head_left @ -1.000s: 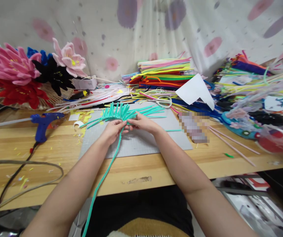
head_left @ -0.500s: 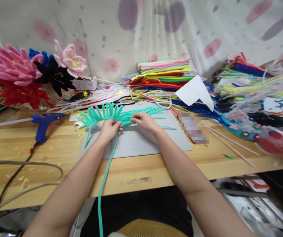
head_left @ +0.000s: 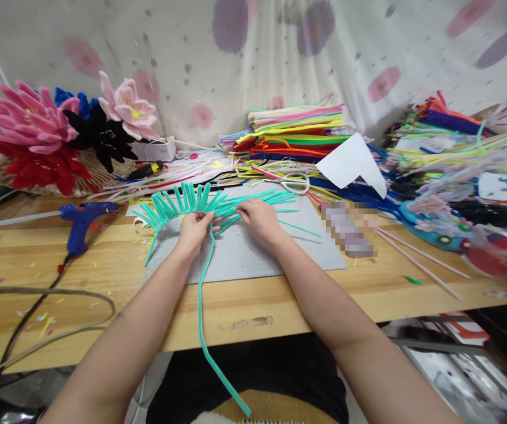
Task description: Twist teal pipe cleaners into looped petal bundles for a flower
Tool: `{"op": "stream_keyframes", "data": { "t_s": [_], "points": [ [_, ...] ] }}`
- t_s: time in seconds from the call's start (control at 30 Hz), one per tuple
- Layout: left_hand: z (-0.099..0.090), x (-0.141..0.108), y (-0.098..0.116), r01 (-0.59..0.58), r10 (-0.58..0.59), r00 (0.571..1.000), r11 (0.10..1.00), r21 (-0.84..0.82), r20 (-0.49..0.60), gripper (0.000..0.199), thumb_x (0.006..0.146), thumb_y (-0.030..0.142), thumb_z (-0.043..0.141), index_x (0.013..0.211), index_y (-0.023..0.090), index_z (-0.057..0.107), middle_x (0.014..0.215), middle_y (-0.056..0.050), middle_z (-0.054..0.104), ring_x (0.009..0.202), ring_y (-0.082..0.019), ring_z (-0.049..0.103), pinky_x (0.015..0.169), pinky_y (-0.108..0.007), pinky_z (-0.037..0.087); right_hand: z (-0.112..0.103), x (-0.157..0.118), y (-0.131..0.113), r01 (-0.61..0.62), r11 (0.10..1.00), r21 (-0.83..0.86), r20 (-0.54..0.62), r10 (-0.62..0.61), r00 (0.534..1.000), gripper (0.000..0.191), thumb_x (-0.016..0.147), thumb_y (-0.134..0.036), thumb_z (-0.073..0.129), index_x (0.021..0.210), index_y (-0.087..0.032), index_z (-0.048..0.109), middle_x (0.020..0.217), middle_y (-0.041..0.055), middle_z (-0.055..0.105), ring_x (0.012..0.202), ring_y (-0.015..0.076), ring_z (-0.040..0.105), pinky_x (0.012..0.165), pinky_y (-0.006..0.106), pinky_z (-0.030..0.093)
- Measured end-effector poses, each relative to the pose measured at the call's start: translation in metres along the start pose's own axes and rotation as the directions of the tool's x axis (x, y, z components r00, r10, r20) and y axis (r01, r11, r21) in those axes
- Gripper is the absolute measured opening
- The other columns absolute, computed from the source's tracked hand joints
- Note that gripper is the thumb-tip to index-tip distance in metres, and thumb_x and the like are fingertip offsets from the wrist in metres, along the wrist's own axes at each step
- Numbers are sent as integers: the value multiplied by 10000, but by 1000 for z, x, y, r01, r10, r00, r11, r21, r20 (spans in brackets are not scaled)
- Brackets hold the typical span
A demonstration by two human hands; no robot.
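I've room over tabletop (head_left: 244, 300) between forearms (head_left: 153, 318); teal strand (head_left: 201, 300) splits it. Glue gun (head_left: 79, 227) blocks left, stem pile (head_left: 297, 141) back.

The person had a bare left hand (head_left: 195, 231) and a bare right hand (head_left: 259, 219), with smooth forearms (head_left: 136, 324) that became wider toward the elbows, and wore a black garment (head_left: 288, 359) at the lap and a brown, rounded piece of clothing (head_left: 271, 405) nearer to the body.

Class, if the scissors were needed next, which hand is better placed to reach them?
Probably the right hand: it is nearer the scissors, while the left hand pinches the long teal strand.
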State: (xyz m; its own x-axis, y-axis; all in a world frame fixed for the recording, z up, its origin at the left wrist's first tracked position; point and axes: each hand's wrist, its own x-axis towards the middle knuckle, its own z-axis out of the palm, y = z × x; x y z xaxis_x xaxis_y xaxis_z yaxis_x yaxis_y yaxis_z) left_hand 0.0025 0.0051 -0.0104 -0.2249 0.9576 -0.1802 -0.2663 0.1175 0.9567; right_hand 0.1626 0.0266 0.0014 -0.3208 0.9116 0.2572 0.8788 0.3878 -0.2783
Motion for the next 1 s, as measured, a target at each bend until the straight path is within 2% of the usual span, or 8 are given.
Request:
{"op": "stream_keyframes", "data": {
  "t_s": [0.17,0.37,0.5,0.63,0.7,0.77,0.9,1.0],
  "points": [
    [2,-1,-1,20,-20,1000,1000,-18,-5,120,716,116,615,643,98,521,624,-12,572,685,-154,658,534,-220,540,-1,2,-2,-38,999,-33,-10,38,999,269,882,-278,406,963,-212,655,988,58,656,947,183,565,741,267,385],
    [5,-5,0,28,-28,1000,999,-45,-7,131,717,106,608,619,97,521,615,-15,575,699,-160,659,554,-228,541,4,4,-7,-100,995,10,-41,101,994,251,868,-260,419,928,-197,654,963,64,659,915,166,576,762,258,382],
    [10,-7,-1,53,-54,998,996,-71,-11,138,723,101,600,612,96,520,598,-14,576,689,-155,657,587,-241,545,8,6,-14,-204,978,42,-80,207,975,229,837,-229,430,882,-171,647,923,77,663,864,169,586,738,259,383],
    [14,-8,-3,51,-52,999,996,-74,-10,126,713,112,619,629,93,528,581,-5,572,661,-145,656,597,-238,548,11,9,-18,-345,923,171,-81,362,929,213,810,-244,444,834,-170,641,886,66,674,821,167,594,711,256,388],
    [14,-8,-4,36,-37,999,998,-60,-6,123,707,121,630,644,92,530,593,-8,579,655,-145,656,574,-229,546,12,11,-18,-389,887,248,-46,412,910,225,812,-256,431,824,-176,641,868,51,680,806,158,600,699,248,393],
    [13,-8,-5,18,-19,1000,998,-60,-11,129,701,131,637,652,96,524,610,-7,584,658,-145,657,555,-224,545,11,10,-16,-396,876,275,4,411,912,238,819,-270,423,832,-182,643,881,48,682,815,158,604,704,250,399],
    [8,-5,-6,-17,13,998,997,-70,-61,156,697,161,644,651,119,501,598,11,570,674,-147,660,552,-218,544,1,5,-7,-341,912,228,134,317,939,218,783,-355,521,871,-189,633,879,61,682,800,174,610,685,264,417],
    [3,0,-7,-55,50,994,998,-44,-101,166,701,168,639,665,133,481,582,15,570,652,-147,659,519,-210,531,-17,-2,5,-335,888,314,321,233,918,270,726,-407,613,879,-184,608,734,42,678,630,142,598,587,239,426]
  ]
}}
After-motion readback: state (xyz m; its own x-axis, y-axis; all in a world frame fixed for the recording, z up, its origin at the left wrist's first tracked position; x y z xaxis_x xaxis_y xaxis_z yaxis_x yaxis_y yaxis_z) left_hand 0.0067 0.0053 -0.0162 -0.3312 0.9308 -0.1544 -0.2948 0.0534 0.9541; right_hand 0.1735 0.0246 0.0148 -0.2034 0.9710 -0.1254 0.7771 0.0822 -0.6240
